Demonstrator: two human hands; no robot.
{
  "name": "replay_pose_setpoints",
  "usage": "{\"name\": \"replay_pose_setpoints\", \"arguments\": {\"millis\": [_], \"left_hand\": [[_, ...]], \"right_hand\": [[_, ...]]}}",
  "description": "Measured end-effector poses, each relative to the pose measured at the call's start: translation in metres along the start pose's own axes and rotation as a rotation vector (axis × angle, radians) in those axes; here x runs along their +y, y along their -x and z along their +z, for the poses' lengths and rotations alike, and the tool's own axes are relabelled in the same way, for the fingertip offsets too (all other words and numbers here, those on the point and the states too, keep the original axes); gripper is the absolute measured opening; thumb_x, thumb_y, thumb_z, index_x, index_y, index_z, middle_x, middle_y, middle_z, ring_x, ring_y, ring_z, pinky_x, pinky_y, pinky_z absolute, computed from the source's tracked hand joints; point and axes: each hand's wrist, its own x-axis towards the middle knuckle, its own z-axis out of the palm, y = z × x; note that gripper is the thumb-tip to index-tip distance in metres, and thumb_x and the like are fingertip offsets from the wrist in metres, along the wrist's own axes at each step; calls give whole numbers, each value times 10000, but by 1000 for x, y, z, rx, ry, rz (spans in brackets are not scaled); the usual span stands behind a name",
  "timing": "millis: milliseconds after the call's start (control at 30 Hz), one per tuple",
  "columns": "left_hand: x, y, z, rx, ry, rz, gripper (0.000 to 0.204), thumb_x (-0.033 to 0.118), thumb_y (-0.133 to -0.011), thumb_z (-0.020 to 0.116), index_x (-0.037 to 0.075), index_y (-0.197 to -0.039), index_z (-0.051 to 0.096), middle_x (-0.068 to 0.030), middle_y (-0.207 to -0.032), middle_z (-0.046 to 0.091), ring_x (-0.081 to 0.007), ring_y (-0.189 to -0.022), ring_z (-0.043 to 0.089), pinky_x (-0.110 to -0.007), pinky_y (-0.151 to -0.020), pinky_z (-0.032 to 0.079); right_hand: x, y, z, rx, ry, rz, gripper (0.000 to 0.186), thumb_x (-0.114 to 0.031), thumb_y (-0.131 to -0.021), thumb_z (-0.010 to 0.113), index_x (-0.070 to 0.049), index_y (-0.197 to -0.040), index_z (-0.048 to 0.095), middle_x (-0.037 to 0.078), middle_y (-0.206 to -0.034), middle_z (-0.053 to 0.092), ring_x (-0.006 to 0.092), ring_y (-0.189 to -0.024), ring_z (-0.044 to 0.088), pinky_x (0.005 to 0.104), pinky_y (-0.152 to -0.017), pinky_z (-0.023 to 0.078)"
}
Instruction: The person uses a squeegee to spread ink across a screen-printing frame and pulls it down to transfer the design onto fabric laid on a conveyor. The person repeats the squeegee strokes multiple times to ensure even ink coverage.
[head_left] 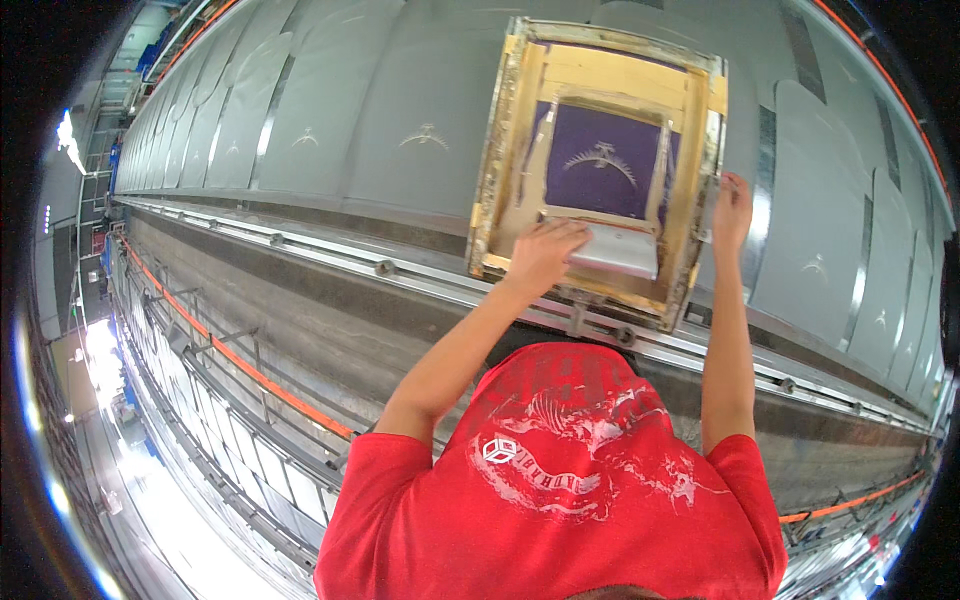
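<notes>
- Left: grey panels (385,165) bearing pale arched marks, spread along the worktop; a metal rail (330,255) runs along its near edge.
- Centre: a worn rectangular frame (620,38) lies over the panels.
- The left hand (545,252) grips the left end of a silvery flat-bladed tool (625,252), inside the frame below its purple area (570,130).
- The right hand (733,205), fingers curled, is at the frame's right edge; whether it grips, I cannot tell.
- Right: more marked grey panels.

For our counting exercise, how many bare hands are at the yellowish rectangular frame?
2: the bare left hand on the silver flat bar, the bare right hand at the right edge of the yellowish rectangular frame. No others show there.
</notes>
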Motion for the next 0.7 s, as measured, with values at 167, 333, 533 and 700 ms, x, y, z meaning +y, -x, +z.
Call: {"name": "replay_pose_setpoints", "arguments": {"millis": [167,333,533,700], "left_hand": [[-129,52,-81,18,-42,-49,462,32,-737,686,162,-1179,719,-4,-1262,696,-220,-1198,630,-405,-947,503],[-195,68,-135,-52,-4,-100,484,0,-717,679,161,-1171,727,6,-1244,708,-209,-1198,635,-398,-925,510],[-252,95,-148,-31,-81,-38,501,62,-696,758,161,-1185,719,16,-1291,689,-222,-1170,639,-401,-933,492],[-251,131,-158,-88,-132,15,536,80,-689,735,201,-1211,708,29,-1309,679,-212,-1183,638,-398,-928,500]], "right_hand": [[-84,74,135,-57,-73,21,202,-235,-998,614,-94,-1113,704,82,-715,612,178,-616,505,353,-622,449],[-115,110,205,4,-93,-110,182,-215,-995,610,-80,-1086,692,112,-730,621,217,-625,542,363,-638,461],[-143,126,242,-48,-45,-3,189,-218,-995,610,-75,-1092,686,134,-739,633,248,-631,570,383,-647,469],[-135,125,247,-64,20,16,201,-243,-997,608,-96,-1106,690,143,-756,654,275,-631,597,401,-638,475]]}}
